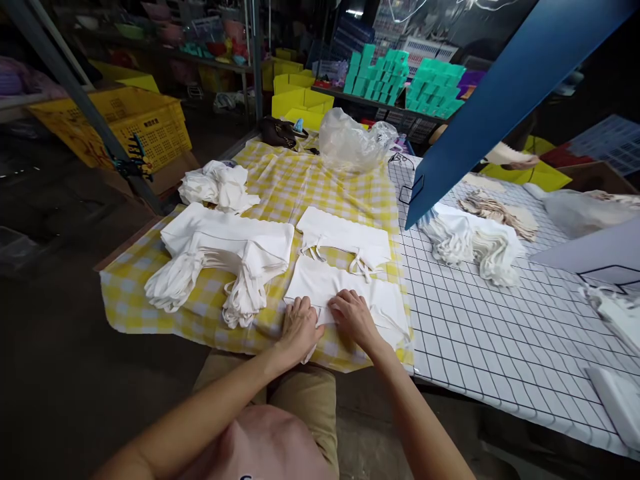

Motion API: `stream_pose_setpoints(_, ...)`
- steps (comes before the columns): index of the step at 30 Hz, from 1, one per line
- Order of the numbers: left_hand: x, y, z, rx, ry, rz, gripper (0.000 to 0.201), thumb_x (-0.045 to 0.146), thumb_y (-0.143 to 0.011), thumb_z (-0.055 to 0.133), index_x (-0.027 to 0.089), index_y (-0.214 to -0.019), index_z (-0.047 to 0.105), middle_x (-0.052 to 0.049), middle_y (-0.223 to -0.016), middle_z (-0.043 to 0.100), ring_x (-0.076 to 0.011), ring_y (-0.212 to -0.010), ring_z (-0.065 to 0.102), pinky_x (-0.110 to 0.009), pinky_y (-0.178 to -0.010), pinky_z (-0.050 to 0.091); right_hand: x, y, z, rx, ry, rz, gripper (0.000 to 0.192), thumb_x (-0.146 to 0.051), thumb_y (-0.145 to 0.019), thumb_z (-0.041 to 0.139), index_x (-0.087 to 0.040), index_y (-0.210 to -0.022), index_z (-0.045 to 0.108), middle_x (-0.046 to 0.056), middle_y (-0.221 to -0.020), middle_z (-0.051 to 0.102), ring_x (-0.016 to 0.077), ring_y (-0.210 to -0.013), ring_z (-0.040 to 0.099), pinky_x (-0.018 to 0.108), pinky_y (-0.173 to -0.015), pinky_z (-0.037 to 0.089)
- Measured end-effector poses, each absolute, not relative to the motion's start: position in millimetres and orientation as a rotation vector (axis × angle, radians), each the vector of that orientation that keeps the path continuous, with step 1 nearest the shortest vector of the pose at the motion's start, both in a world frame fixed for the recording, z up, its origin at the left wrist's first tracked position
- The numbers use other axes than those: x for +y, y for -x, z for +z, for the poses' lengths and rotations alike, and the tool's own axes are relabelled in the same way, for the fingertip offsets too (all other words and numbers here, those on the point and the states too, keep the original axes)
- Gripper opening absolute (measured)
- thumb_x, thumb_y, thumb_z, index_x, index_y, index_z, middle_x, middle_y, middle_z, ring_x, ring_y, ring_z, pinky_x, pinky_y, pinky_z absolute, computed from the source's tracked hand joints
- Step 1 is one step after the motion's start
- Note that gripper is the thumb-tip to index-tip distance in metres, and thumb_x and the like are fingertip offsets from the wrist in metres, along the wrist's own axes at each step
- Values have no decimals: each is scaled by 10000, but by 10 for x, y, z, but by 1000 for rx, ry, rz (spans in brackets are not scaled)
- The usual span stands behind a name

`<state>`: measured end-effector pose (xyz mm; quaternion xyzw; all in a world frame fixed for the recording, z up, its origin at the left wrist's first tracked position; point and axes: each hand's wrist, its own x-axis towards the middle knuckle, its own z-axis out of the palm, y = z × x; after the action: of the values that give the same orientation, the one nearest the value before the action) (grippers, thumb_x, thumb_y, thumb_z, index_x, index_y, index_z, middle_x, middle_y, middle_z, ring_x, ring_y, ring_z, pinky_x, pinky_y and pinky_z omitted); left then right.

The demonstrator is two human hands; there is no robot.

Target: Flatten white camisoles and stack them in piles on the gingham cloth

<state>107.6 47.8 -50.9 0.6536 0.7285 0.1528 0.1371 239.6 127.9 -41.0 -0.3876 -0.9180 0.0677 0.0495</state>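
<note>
A white strappy crop top (320, 279) lies on the yellow checked cloth in front of me. My left hand (301, 325) is closed on its near edge at the left, with a bit of white fabric hanging below the palm. Close beside it, my right hand (353, 315) has its fingers bent and pressed together on the fabric near the middle. Just beyond lies another white crop top (345, 233), flat with its thin straps toward me. To the left is a thick stack of white crop tops (225, 243), their straps bunched at the near side.
A crumpled white fabric heap (217, 185) and a clear plastic bag (353, 140) sit farther back on the checked cloth (270, 173). A slanting blue panel (495, 100) rises at right. Beyond it, more garments (473, 240) lie on a grid-patterned table (465, 333). A yellow crate (135, 123) stands left.
</note>
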Motion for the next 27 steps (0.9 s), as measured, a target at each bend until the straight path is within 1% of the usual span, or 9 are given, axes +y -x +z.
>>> stream_pose_setpoints(2, 486, -1056, -503, 2095, -1867, 432, 49, 213, -727, 589, 168, -711, 598, -63, -887, 550, -226, -951, 482, -354, -793, 380, 1281, -2398, -427, -2783, 1185, 229, 134, -154, -800, 534, -221, -873, 623, 47, -900, 595, 190, -856, 499, 295, -703, 354)
stream_pose_setpoints(6, 531, -1016, -438, 2078, -1821, 446, 75, 155, -738, 517, 171, -721, 588, -68, -875, 568, -214, -916, 509, -337, -784, 391, 1325, -2550, -467, -2641, 1227, 246, 189, -173, -818, 486, -214, -941, 623, 72, -965, 582, 213, -887, 496, 323, -721, 380)
stream_pose_setpoints(11, 636, -935, -287, 1981, -1656, 497, 130, 126, -794, 430, 178, -821, 546, -42, -806, 607, -162, -756, 569, -263, -671, 408, 1487, -3002, -486, -2478, 1374, 318, 302, -162, -822, 403, -240, -1013, 623, 80, -1021, 579, 238, -917, 501, 373, -737, 406)
stream_pose_setpoints(14, 728, -866, -221, 1943, -1568, 532, 130, 141, -824, 421, 179, -875, 535, -29, -760, 626, -148, -701, 586, -240, -634, 404, 1532, -3208, -430, -2595, 1359, 466, 287, -181, -818, 416, -270, -972, 641, 64, -1018, 585, 230, -907, 511, 382, -754, 412)
stream_pose_setpoints(16, 815, -814, -205, 1929, -1540, 574, 149, 139, -831, 418, 173, -910, 540, -36, -788, 642, -145, -710, 595, -233, -636, 408, 1524, -3267, -378, -2656, 1307, 543, 229, -229, -820, 456, -276, -938, 645, 60, -1020, 576, 223, -911, 511, 378, -772, 416)
stream_pose_setpoints(19, 987, -738, -220, 1914, -1550, 637, 193, 136, -839, 406, 165, -932, 572, -54, -872, 661, -152, -790, 603, -233, -687, 422, 1491, -3278, -321, -2686, 1271, 571, 151, -325, -780, 557, -273, -897, 636, 54, -1024, 557, 225, -922, 497, 379, -785, 416)
stream_pose_setpoints(21, 1114, -698, -250, 1909, -1580, 641, 218, 133, -836, 406, 150, -924, 605, -70, -920, 666, -162, -848, 599, -239, -737, 426, 1479, -3268, -310, -2686, 1270, 566, 128, -332, -755, 589, -256, -851, 626, 55, -1006, 550, 224, -911, 489, 377, -779, 413)
stream_pose_setpoints(24, 1279, -664, -312, 1897, -1621, 612, 239, 123, -822, 415, 132, -887, 645, -80, -937, 673, -164, -873, 596, -239, -778, 423, 1489, -3262, -318, -2645, 1281, 582, 82, -293, -765, 556, -224, -772, 599, 62, -943, 551, 211, -861, 489, 360, -756, 411)
stream_pose_setpoints(27, 1388, -651, -377, 1890, -1635, 600, 240, 144, -815, 428, 133, -857, 664, -77, -894, 683, -158, -829, 603, -230, -749, 427, 1518, -3270, -313, -2549, 1323, 658, 134, -326, -784, 507, -214, -748, 570, 60, -877, 553, 202, -824, 504, 342, -726, 412)
